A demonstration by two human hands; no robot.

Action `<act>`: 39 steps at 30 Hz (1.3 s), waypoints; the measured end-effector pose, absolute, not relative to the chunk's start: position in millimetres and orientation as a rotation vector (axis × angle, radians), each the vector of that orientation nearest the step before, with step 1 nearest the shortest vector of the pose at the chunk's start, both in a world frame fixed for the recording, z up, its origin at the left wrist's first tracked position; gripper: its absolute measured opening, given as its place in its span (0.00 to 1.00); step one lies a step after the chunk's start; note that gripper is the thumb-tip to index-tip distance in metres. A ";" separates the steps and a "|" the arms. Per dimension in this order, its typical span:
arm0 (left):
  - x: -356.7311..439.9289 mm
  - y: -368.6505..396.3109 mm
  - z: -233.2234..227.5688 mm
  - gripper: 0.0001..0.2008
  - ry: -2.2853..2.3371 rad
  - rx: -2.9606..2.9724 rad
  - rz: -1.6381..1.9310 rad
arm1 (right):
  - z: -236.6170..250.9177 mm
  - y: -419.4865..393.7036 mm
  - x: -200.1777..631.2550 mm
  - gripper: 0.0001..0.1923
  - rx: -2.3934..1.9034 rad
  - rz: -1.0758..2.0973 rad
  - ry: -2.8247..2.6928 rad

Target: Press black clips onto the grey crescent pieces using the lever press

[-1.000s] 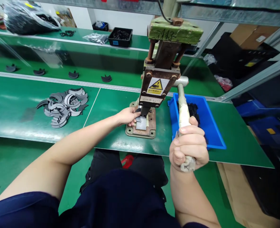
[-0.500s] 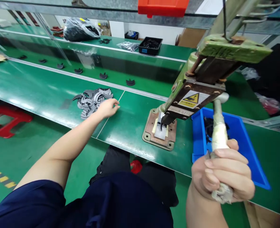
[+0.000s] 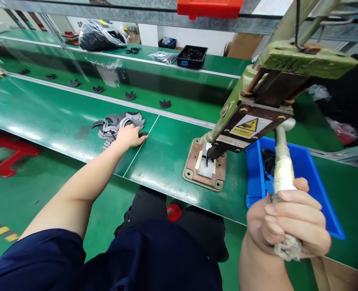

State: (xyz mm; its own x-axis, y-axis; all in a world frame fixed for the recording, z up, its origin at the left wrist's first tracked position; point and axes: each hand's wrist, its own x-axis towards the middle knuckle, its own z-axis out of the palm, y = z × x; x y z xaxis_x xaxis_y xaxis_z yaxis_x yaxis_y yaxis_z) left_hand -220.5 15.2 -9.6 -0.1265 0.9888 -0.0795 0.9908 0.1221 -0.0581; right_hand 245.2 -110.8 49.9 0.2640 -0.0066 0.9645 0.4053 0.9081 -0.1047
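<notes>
My left hand [image 3: 129, 136] rests on the right edge of a pile of grey crescent-shaped parts [image 3: 113, 123] on the green table, fingers down on one dark part [image 3: 142, 133]. Whether it grips that part I cannot tell. My right hand [image 3: 288, 224] is shut around the cloth-wrapped lever handle [image 3: 282, 169] of a green hand press [image 3: 257, 109]. The press base plate [image 3: 205, 165] lies empty under the ram, between my two hands.
A blue bin [image 3: 306, 169] with dark parts sits right of the press. Single dark parts [image 3: 130, 95] lie in a row on the belt behind. A black tray [image 3: 192, 57] and a plastic bag [image 3: 101, 35] stand on the far bench. A red stool [image 3: 5, 155] is low left.
My left hand left the press base, reached left to the pile and has now come down onto it. The view swung left. My right hand kept its hold on the lever.
</notes>
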 end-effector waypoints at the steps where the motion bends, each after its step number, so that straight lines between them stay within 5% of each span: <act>1: -217.7 17.2 -10.6 0.34 2.318 2.093 -0.167 | 50.5 -113.0 244.5 0.27 -0.384 -0.276 -1.285; 11: -182.2 18.7 -16.5 0.19 2.008 2.329 -0.139 | 52.0 -128.4 247.7 0.24 -0.502 -0.219 -1.385; 17: -118.9 -3.0 -3.7 0.13 1.546 2.375 0.308 | 51.5 -128.7 249.2 0.24 -0.529 -0.226 -1.402; 28: -31.1 -15.5 -30.8 0.21 1.248 1.275 0.956 | 51.8 -128.0 249.5 0.25 -0.487 -0.217 -1.403; 39: -7.6 -0.8 -15.3 0.15 1.064 1.565 0.722 | 52.1 -124.4 248.8 0.25 -0.469 -0.227 -1.383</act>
